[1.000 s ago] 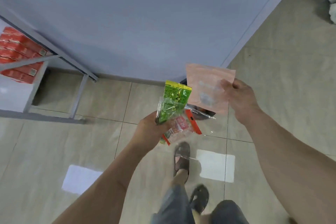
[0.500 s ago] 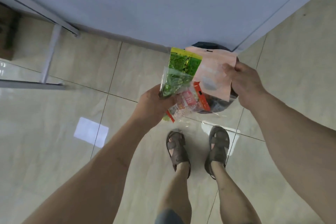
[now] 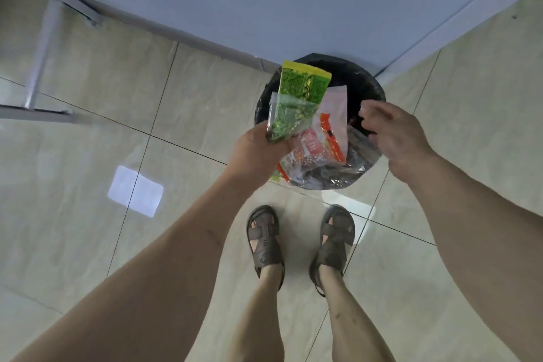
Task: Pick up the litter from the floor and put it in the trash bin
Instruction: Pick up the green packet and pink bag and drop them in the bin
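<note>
- Black plastic lines the trash bin [image 3: 368,84], which stands in the corner where the floor [image 3: 88,156] meets the wall, just ahead of the person's sandalled feet
- The left hand [image 3: 258,150] has its fingers closed on a bunch of litter: a green wrapper [image 3: 299,91] uppermost and a red-and-white clear packet [image 3: 317,144] under it, both held over the bin's mouth
- The right hand [image 3: 393,132] hovers over the bin's near rim, fingers loosely spread and holding nothing
- A pale pink packet [image 3: 335,109] shows behind the bunch (whether it lies in the bin or is held, I cannot tell)
- Judged from this: collecting looks finished on the floor in view; what remains is letting the left-hand bunch drop in
</note>
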